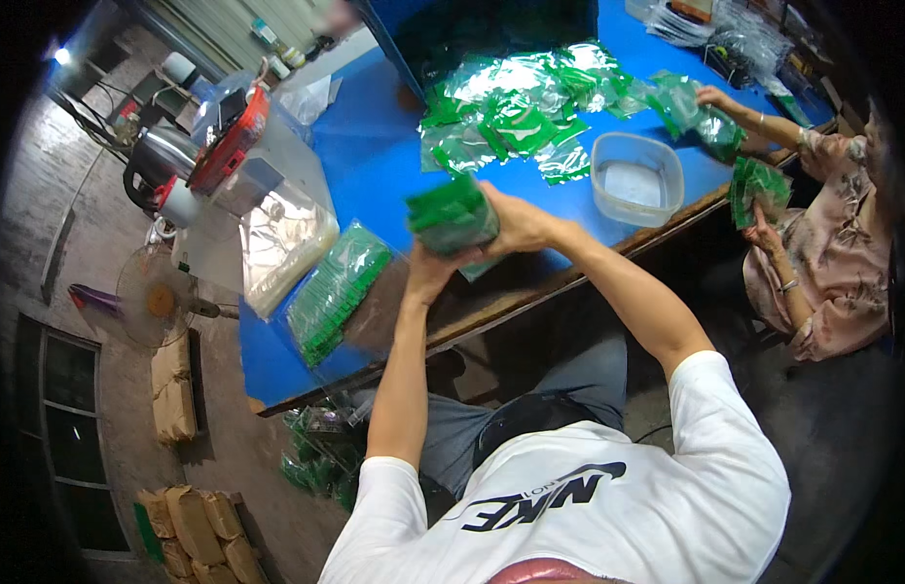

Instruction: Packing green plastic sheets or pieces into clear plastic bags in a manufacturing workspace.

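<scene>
A thick stack of green and clear plastic packets (pixel 451 212) is held up over the table's front edge between my two hands. My left hand (pixel 436 269) grips it from below, with fingers partly hidden behind the stack. Wrapped round its right side is my right hand (pixel 516 222). Left of my hands, a clear bag packed with a neat row of green packets (pixel 338 290) lies on the table. Beyond the stack spreads a loose heap of flat green-edged packets (pixel 516 122), and to the right stands a clear plastic tub (pixel 635 180).
The blue table (pixel 360 136) has a worn front edge. A co-worker at right holds packets in both hands (pixel 759 229). At left are a clear plastic bin (pixel 307 185), clear film sleeves (pixel 287 243), a kettle (pixel 161 161) and a fan (pixel 161 297). Brown parcels (pixel 195 526) sit below.
</scene>
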Available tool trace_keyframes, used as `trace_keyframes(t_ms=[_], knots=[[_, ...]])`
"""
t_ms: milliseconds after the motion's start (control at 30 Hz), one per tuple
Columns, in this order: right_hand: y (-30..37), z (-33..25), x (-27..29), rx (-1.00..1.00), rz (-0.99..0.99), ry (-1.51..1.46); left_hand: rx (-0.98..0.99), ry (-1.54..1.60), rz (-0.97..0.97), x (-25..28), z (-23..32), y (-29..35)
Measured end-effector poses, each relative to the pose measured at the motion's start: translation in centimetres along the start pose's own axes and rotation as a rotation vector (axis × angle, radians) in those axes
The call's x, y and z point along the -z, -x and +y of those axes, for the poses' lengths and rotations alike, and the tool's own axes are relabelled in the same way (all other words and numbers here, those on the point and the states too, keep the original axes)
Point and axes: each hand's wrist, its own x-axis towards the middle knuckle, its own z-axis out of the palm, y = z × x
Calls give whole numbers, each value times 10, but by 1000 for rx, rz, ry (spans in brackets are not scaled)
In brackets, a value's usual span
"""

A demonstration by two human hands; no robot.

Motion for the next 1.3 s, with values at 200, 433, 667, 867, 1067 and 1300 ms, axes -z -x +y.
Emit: trace_keyframes(t_ms=[200,433,667,867,1067,1300], knots=[[-6,8,7,53,6,132,-48,-35,87,-16,9,0],[-29,-123,12,-167,146,366,98,1058,378,-13,2,7],[8,-119,-55,108,464,281,-5,1197,349,-35,1,25],[12,-156,-15,369,832,179,81,1370,380,-39,-12,27],[0,-116,27,417,935,285,-7,1813,141,-39,-7,41],[14,-55,-25,19,321,-405,11,1365,268,-41,-4,40]])
